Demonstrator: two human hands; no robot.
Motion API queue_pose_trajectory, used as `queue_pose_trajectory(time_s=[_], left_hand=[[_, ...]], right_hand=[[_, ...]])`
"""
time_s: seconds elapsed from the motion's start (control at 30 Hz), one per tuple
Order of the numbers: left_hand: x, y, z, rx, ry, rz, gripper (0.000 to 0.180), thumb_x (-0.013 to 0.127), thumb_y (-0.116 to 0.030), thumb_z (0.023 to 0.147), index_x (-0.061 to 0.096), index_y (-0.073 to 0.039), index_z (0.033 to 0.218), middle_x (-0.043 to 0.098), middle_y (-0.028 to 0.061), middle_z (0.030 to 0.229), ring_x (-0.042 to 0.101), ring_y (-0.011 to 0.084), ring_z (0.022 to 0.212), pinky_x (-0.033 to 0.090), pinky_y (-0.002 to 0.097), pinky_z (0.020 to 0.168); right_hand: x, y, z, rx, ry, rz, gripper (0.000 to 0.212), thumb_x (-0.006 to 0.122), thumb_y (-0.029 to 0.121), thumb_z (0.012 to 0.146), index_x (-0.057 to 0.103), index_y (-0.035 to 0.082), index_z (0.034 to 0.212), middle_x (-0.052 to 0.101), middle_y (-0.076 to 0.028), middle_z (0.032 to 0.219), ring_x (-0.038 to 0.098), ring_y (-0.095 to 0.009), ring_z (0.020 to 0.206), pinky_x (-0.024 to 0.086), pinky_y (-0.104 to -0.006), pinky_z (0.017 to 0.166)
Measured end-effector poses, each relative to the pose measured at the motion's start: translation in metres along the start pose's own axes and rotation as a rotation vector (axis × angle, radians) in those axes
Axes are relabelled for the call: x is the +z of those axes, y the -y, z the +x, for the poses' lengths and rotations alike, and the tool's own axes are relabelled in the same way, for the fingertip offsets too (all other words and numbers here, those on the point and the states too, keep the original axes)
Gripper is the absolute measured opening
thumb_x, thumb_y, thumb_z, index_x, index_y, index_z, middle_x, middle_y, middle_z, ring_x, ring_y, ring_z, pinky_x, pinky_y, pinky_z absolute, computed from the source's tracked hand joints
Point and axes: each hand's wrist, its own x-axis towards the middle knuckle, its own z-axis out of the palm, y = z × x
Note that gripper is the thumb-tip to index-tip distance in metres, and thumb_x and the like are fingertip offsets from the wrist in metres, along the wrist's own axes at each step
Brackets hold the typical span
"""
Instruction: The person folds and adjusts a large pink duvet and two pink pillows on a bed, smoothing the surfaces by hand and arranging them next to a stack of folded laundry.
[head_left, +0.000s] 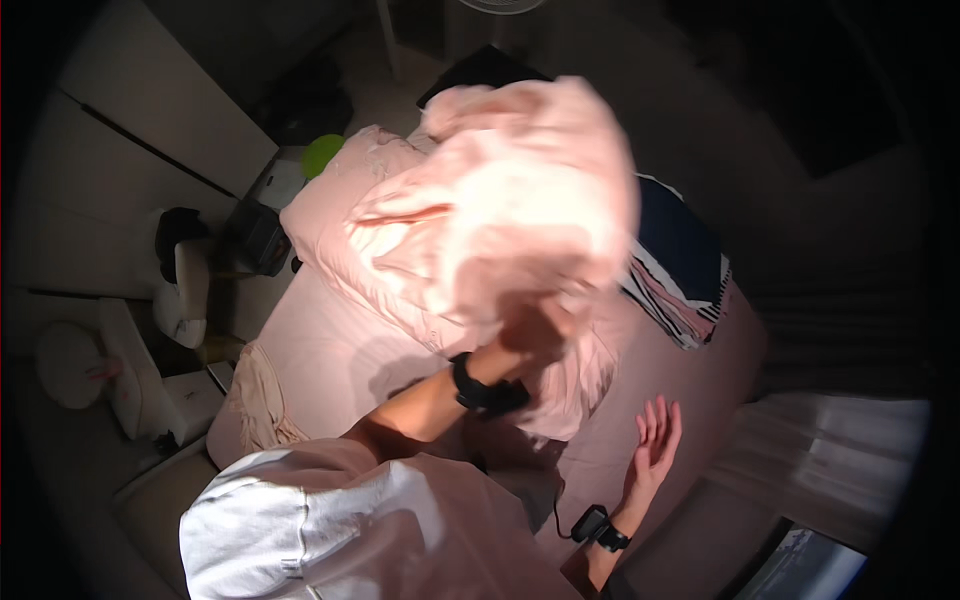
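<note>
A bunched pink blanket point(500, 200), partly blurred, rises in the middle of the view above the bed. My left hand point(540, 330) reaches across to its near edge and is closed on the fabric; shadow and blur hide some of the fingers. On the right side of the bed, my right hand point(656, 440) is held with its fingers stretched out and nothing in it. Beneath both hands lies the pink bed sheet point(330, 330).
A folded stack of dark blue, white and pink striped cloth point(685, 255) lies at the bed's right. Crumpled beige cloth point(262, 400) rests on the left edge. Beyond that side stand a chair point(185, 290) and a pale cabinet point(160, 120). A screen point(805, 565) shows at lower right.
</note>
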Motion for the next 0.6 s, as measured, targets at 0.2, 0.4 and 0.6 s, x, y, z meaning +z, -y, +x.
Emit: queue_pose_trajectory(time_s=[0.2, 0.4, 0.6], left_hand=[[0.236, -0.047, -0.091, 0.505, 0.715, 0.065, 0.029, 0.067, -0.02, 0.086, 0.062, 0.002, 0.105, 0.066, 0.0118, 0.095, 0.062, 0.0231, 0.081, 0.052, 0.0364, 0.073], [0.458, -0.06, -0.23, 0.679, 1.239, 0.05, 0.035, 0.067, -0.024, 0.087, 0.061, 0.0, 0.111, 0.066, 0.0134, 0.101, 0.062, 0.026, 0.089, 0.051, 0.0382, 0.079], [0.604, -0.035, -0.329, 0.703, 1.578, 0.05, 0.04, 0.067, -0.029, 0.089, 0.06, -0.001, 0.117, 0.065, 0.0151, 0.108, 0.062, 0.0288, 0.096, 0.05, 0.04, 0.085]], right_hand=[[-0.127, -0.02, 0.021, 0.051, -0.768, 0.619, 0.06, 0.048, 0.061, 0.096, 0.059, 0.007, 0.121, 0.061, -0.008, 0.123, 0.058, -0.021, 0.109, 0.048, -0.0357, 0.093], [-0.358, -0.078, -0.11, 0.3, -0.962, 0.437, 0.053, 0.051, 0.054, 0.095, 0.06, 0.007, 0.118, 0.062, -0.008, 0.12, 0.058, -0.02, 0.105, 0.048, -0.0358, 0.091], [-0.494, -0.165, -0.229, 0.607, -1.074, 0.318, 0.046, 0.053, 0.047, 0.094, 0.06, 0.006, 0.116, 0.062, -0.007, 0.117, 0.059, -0.02, 0.102, 0.049, -0.0359, 0.09]])
